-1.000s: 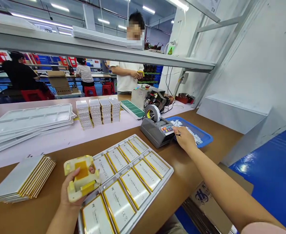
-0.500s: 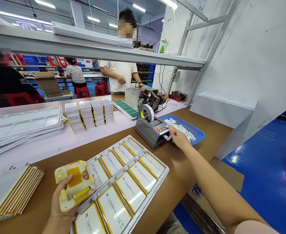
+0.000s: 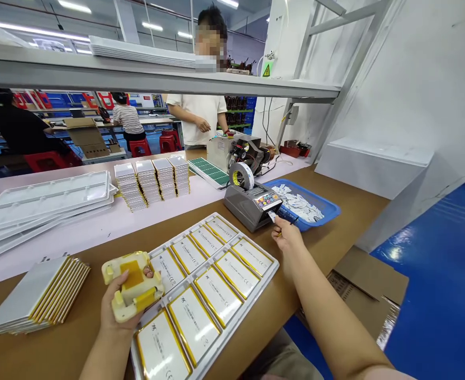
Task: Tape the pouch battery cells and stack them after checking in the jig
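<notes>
My left hand (image 3: 118, 311) is wrapped round a cream plastic fixture (image 3: 139, 302) with amber patches, holding it over the left edge of a white tray (image 3: 272, 269). In the tray lie several flat white battery packs (image 3: 218, 290) with yellow edges. At the front of a grey tape dispenser (image 3: 242, 208), my right hand (image 3: 290, 237) pinches the end of a short white tape strip (image 3: 272, 215). A thin dark tool (image 3: 294, 220) pokes out between its fingers; its kind I cannot make out. A tape roll (image 3: 242, 176) sits on the dispenser.
Behind the dispenser is a blue basket (image 3: 331, 212) of white strips. Battery stacks stand on the left (image 3: 38, 295) and at the back (image 3: 129, 187), near white trays (image 3: 46, 200). A person (image 3: 200, 121) stands across the bench by a machine (image 3: 248, 153); a shelf (image 3: 157, 79) crosses above.
My right hand has come down from the dispenser's button panel to its tape outlet and now grips the strip. My left hand still holds the fixture. The view has shifted slightly.
</notes>
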Motion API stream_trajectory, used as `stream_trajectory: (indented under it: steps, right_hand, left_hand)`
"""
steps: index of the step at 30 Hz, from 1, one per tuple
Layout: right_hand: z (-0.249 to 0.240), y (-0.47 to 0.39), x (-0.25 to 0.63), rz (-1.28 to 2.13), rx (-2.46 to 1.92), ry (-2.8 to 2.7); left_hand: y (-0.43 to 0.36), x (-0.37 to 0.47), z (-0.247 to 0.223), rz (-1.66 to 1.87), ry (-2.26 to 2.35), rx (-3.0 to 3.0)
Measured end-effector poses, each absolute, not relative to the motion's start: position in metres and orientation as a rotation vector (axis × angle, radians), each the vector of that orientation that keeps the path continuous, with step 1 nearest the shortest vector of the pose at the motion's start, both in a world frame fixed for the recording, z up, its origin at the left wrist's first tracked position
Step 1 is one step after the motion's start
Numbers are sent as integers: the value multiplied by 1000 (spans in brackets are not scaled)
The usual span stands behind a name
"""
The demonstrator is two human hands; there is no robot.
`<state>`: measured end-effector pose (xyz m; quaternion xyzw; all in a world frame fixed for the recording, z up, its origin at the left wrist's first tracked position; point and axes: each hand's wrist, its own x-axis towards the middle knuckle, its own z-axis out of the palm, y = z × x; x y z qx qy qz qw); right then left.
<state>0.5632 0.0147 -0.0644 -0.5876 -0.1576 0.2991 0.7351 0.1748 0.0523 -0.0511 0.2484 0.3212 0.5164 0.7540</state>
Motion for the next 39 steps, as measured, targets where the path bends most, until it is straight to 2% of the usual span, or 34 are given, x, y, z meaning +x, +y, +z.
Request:
stream_trajectory:
  steps: [3, 6, 8, 12, 15, 20, 26, 30, 33, 35, 39]
  right_hand:
    - [-47, 1, 556, 497, -1415, -833]
    - [-29, -5, 547, 420, -1546, -1884]
    - [-24, 0, 542, 444, -1569, -2389]
    - [-34, 19, 539, 554, -1577, -2798]
    - [-48, 26, 545, 681, -1606, -2705]
    - [-70, 25, 553, 761, -1768, -2207]
    - [-83, 17, 529, 452, -2005, -1767]
    - [-77, 4, 533, 211, -1883, -1633]
    - [-66, -1, 563, -67, -1870, -1261]
    - [-56, 1, 587, -105, -1958, -1144]
    - [-37, 9, 617, -8, -2194, -1374]
  left_hand:
    - [52, 177, -51, 1128, 694, 498]
    - [53, 177, -53, 1134, 739, 457]
    - [53, 177, -55, 1142, 772, 448]
    - [51, 176, -57, 1143, 737, 465]
    - [51, 176, -56, 1135, 713, 448]
    - [54, 179, -52, 1125, 721, 429]
    - [54, 178, -50, 1114, 713, 601]
    - [54, 174, -52, 1107, 745, 624]
    - [55, 172, -52, 1090, 775, 607]
    - [56, 173, -51, 1086, 790, 600]
    - [54, 178, -46, 1082, 805, 593]
